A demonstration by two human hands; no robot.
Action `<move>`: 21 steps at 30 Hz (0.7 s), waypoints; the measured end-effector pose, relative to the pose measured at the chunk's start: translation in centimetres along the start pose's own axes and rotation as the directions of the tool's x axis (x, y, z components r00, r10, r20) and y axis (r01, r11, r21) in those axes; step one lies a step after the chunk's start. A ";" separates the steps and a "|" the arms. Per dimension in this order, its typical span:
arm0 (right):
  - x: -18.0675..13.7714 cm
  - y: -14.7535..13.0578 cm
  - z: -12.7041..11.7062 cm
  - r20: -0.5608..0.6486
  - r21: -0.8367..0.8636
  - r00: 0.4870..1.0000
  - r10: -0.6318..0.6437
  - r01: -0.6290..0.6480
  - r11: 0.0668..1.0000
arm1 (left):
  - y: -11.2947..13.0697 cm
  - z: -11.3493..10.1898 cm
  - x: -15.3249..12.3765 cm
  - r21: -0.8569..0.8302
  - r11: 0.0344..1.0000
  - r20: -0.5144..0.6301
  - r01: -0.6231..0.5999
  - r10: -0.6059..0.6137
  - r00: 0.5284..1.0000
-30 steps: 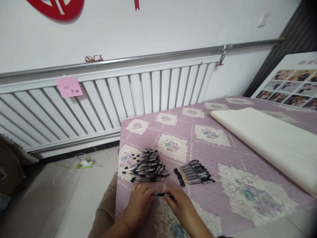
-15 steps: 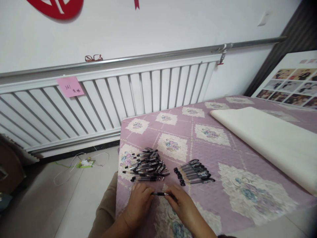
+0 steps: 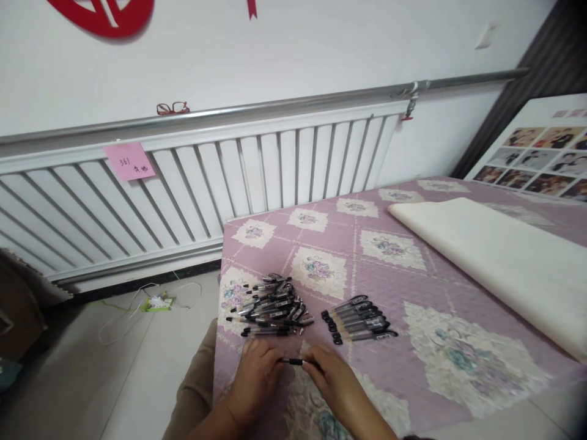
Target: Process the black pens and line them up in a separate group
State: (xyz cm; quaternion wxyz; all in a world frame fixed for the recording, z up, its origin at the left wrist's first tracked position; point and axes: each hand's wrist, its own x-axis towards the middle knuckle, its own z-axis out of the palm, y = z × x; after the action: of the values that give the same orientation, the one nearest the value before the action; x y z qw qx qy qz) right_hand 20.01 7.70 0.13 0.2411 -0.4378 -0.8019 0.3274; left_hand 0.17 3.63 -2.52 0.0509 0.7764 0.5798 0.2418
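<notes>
My left hand (image 3: 254, 379) and my right hand (image 3: 332, 376) rest on the near edge of a purple quilted bedspread (image 3: 413, 275). Between their fingertips they pinch one black pen (image 3: 293, 362), held level, one hand at each end. Just beyond the left hand lies a loose heap of black pens (image 3: 270, 304). To its right, beyond the right hand, several pens (image 3: 360, 319) lie side by side in a neat row.
A cream folded sheet (image 3: 495, 256) lies on the right of the bed. A white radiator (image 3: 183, 189) with a pink note (image 3: 129, 161) and red glasses (image 3: 173, 109) runs along the wall. Cables (image 3: 151, 302) lie on the floor left. A photo board (image 3: 541, 153) leans at the far right.
Both hands have stayed in place on the pen; the visible stretch of pen between them looks slightly shorter. The piles have not moved.
</notes>
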 end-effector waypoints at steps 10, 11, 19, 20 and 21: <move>0.8 1.4 -0.3 -0.199 0.064 0.979 0.039 -0.027 0.998 | 0.3 -0.5 -0.1 -0.149 0.984 -0.027 0.096 -0.101 0.995; 1.0 1.7 -0.2 -0.233 0.047 0.971 0.044 -0.034 0.998 | 0.3 -0.6 0.0 -0.172 0.979 -0.029 0.110 -0.117 0.993; 2.7 1.6 0.9 -0.232 -0.141 0.973 -0.006 -0.027 0.990 | 0.6 -1.3 0.4 -0.288 0.950 -0.052 0.122 -0.142 0.988; 2.9 1.4 1.0 -0.222 -0.172 0.975 0.004 -0.044 0.984 | 0.6 -1.3 0.4 -0.287 0.950 -0.051 0.125 -0.146 0.988; 3.1 1.3 1.2 -0.215 -0.206 0.976 0.022 -0.067 0.976 | 0.6 -1.3 0.4 -0.282 0.951 -0.048 0.130 -0.149 0.988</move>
State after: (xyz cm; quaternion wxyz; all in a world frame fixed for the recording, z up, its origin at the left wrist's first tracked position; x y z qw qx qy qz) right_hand 18.37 10.55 -1.31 0.2694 -0.5113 -0.7919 0.1971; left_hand 0.21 3.52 -1.07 0.1564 0.7100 0.5948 0.3431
